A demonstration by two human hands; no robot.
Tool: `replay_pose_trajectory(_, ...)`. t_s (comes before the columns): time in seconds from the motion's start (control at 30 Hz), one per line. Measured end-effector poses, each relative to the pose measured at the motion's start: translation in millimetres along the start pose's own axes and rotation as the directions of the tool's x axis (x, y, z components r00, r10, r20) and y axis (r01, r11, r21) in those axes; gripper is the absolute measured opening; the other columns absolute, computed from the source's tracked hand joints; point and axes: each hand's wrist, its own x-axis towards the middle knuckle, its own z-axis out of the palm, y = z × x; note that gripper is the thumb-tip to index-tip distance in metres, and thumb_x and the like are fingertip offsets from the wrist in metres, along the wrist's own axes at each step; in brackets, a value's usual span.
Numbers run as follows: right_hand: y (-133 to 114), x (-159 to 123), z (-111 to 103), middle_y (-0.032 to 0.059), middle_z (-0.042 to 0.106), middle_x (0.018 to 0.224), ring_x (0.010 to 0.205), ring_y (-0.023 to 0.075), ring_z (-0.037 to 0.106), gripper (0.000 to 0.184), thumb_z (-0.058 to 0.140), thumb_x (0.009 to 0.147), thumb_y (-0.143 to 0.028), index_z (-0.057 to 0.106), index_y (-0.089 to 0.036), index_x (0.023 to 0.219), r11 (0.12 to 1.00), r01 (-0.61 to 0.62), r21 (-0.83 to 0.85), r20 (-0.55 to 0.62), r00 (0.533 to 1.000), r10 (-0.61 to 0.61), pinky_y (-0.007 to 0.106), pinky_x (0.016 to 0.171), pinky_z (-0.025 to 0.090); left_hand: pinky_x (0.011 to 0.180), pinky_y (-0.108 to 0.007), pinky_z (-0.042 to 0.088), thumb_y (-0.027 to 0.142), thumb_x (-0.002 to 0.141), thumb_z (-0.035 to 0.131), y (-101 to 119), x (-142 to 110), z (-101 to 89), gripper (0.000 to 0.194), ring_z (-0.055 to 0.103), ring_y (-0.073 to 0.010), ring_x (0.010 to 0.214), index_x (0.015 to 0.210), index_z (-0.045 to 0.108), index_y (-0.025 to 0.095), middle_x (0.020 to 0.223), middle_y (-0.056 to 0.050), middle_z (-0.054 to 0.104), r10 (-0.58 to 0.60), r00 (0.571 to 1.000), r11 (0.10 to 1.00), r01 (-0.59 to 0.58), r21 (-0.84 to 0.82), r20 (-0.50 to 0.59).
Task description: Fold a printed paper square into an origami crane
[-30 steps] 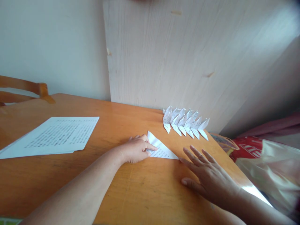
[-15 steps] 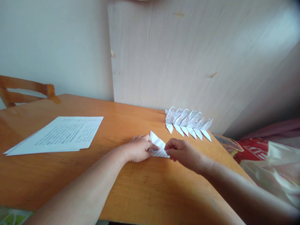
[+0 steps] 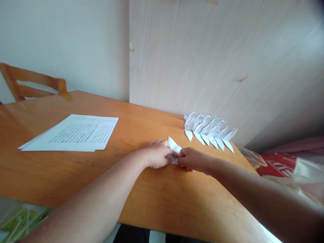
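Observation:
A small folded paper with printed text lies on the wooden table, its pointed tip showing above my fingers. My left hand holds its left side down, index finger and thumb pressed on the sheet. Closed on the paper's right part is my right hand, its knuckles against the left fingertips. Much of the paper is hidden under both hands. Beyond them, several folded paper pieces with upright points stand in rows near the panel.
A stack of printed sheets lies on the left of the wooden table. Behind it is a wooden chair. A pale panel stands at the table's back edge. Red and cream bags sit beyond the right edge.
My right hand has gone from spread fingers at the paper's right corner to a closed grip on it, moving left. Less of the paper shows. The camera view has shifted.

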Motion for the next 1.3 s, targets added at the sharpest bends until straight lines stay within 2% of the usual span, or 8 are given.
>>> replay_pose_trajectory(0.17,-8,1,1,-0.002,0.055,0.053,0.048,0.0116,0.051,0.012,0.065,0.071,-0.021,0.053,-0.019,0.07,0.999,-0.045,-0.027,0.011,0.999,0.045,0.022,0.046,0.036,0.097,-0.039,0.04,0.043,0.091,0.054,1,-1,-2.4,0.038,0.051,-0.0276,0.116,0.129,0.063,0.047,0.12,-0.003,0.057,0.001,1.0,1.0,-0.001,-0.005,0.0)
replay_pose_trajectory(0.33,-11,1,1,-0.0017,0.054,0.05,0.047,0.0112,0.05,0.015,0.066,0.073,-0.025,0.055,-0.018,0.067,0.997,-0.055,-0.057,0.017,0.998,0.056,0.022,0.046,0.036,0.09,-0.032,0.044,0.036,0.086,0.059,-4,-2,-3.5,0.041,0.055,-0.0245,0.111,0.126,0.065,0.042,0.122,-0.002,0.059,0.007,1.0,0.998,-0.007,-0.058,0.0)
replay_pose_trajectory(0.5,-12,3,2,-0.0012,0.053,0.048,0.044,0.012,0.048,0.021,0.064,0.075,-0.031,0.053,-0.019,0.062,0.994,-0.049,-0.097,0.017,0.999,0.051,0.024,0.044,0.036,0.081,-0.028,0.047,0.026,0.083,0.058,-11,-1,-3.5,0.039,0.06,-0.0217,0.1,0.12,0.068,0.035,0.118,-0.002,0.062,0.064,0.998,0.987,-0.064,-0.148,-0.005)
replay_pose_trajectory(0.7,-10,7,4,0.0,0.053,0.048,0.043,0.0128,0.049,0.029,0.063,0.077,-0.04,0.052,-0.02,0.059,0.989,-0.043,-0.138,0.007,0.999,0.044,0.025,0.043,0.035,0.091,-0.028,0.046,0.019,0.079,0.058,-18,2,-3.8,0.043,0.061,-0.0211,0.106,0.119,0.069,0.031,0.12,-0.001,0.066,0.145,0.989,0.951,-0.15,-0.27,-0.039)
replay_pose_trajectory(1.03,-22,0,6,-0.0008,0.054,0.051,0.044,0.0129,0.049,0.028,0.063,0.079,-0.043,0.057,-0.019,0.066,0.981,-0.057,-0.186,-0.041,0.998,0.05,0.025,0.044,0.033,0.092,-0.029,0.047,0.011,0.072,0.056,-22,3,-2.5,0.054,0.063,-0.0217,0.107,0.122,0.068,0.028,0.118,-0.001,0.07,0.115,0.993,0.94,-0.111,-0.322,-0.008)
replay_pose_trajectory(1.3,-30,-3,5,-0.0009,0.053,0.053,0.045,0.0129,0.048,0.026,0.063,0.08,-0.042,0.058,-0.019,0.067,0.972,-0.081,-0.219,-0.035,0.997,0.075,0.026,0.044,0.033,0.089,-0.027,0.048,0.01,0.071,0.056,-24,4,-0.8,0.054,0.065,-0.0201,0.104,0.122,0.065,0.026,0.121,-0.001,0.07,0.102,0.995,0.911,-0.091,-0.402,0.006)
